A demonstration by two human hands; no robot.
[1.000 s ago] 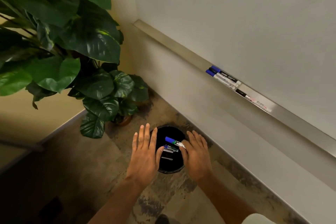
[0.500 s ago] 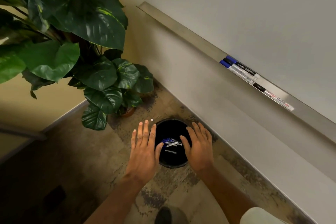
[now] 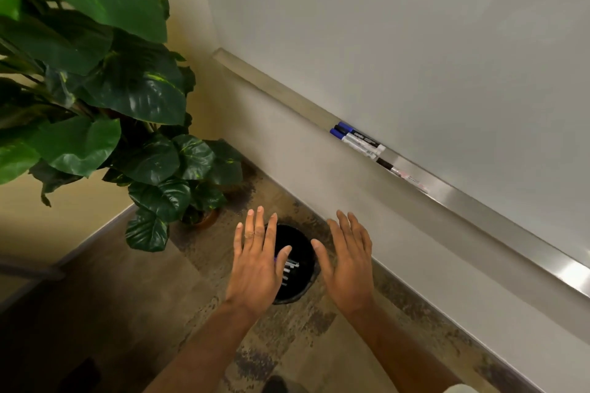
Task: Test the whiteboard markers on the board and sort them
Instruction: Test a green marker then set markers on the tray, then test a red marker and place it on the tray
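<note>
A round black bin [image 3: 302, 244] stands on the floor below the whiteboard [image 3: 431, 41]. Several markers [image 3: 291, 269] lie inside it, partly hidden by my left thumb. My left hand [image 3: 258, 262] hovers over the bin's left side, fingers straight and empty. My right hand [image 3: 348, 262] hovers to the bin's right, also flat and empty. On the metal tray [image 3: 479, 210] under the board lie two blue-capped markers [image 3: 356, 137] side by side and a black-capped marker [image 3: 399, 172] further right.
A large potted plant [image 3: 105, 99] with broad green leaves fills the left, its pot [image 3: 204, 218] close to the bin. The wall runs along the right below the tray. Worn mottled floor [image 3: 159, 297] lies around the bin.
A blue-capped marker pinched by my right hand a second ago now lies in the bin. Both hands have spread apart and lifted, empty.
</note>
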